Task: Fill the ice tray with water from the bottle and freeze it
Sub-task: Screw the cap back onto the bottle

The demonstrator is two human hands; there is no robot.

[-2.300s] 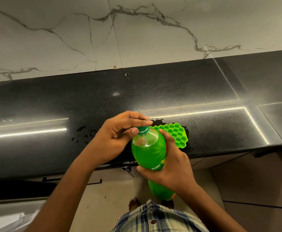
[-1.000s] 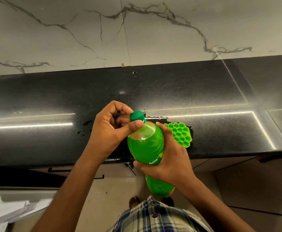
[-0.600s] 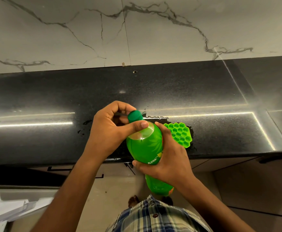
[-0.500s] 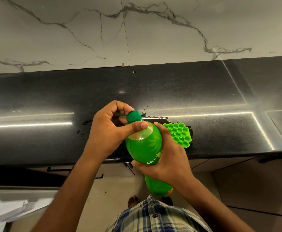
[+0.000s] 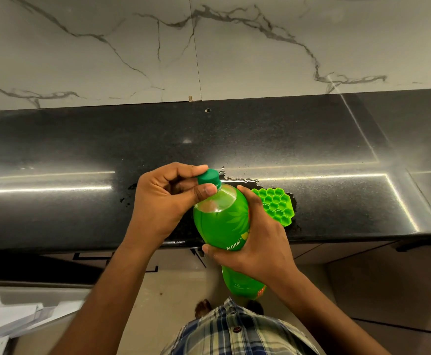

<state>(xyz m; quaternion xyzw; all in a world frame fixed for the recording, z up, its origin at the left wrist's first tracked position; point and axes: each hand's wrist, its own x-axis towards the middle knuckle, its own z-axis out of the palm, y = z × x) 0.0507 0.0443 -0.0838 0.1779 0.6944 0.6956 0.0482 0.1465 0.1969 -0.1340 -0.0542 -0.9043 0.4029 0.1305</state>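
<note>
A: Where's everything?

B: One green bottle, gripped round its body by the right hand, held over the worktop edge. The left hand pinches its one cap.

A: And the tray?

B: One honeycomb ice tray on the worktop, beside a puddle.

A: Handling?

B: Probably heavy, nearly full, thin-walled. Grip mid-body; squeezing could spill. The tray looks floppy, so support it underneath.

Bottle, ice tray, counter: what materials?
Bottle: glossy see-through green plastic, with highlights at the shoulder. Cap: matte opaque plastic. Ice tray: bright green, matte honeycomb cells, probably silicone, though rigid plastic is possible. Counter: polished black speckled stone, likely granite, mirroring light strips.
</note>
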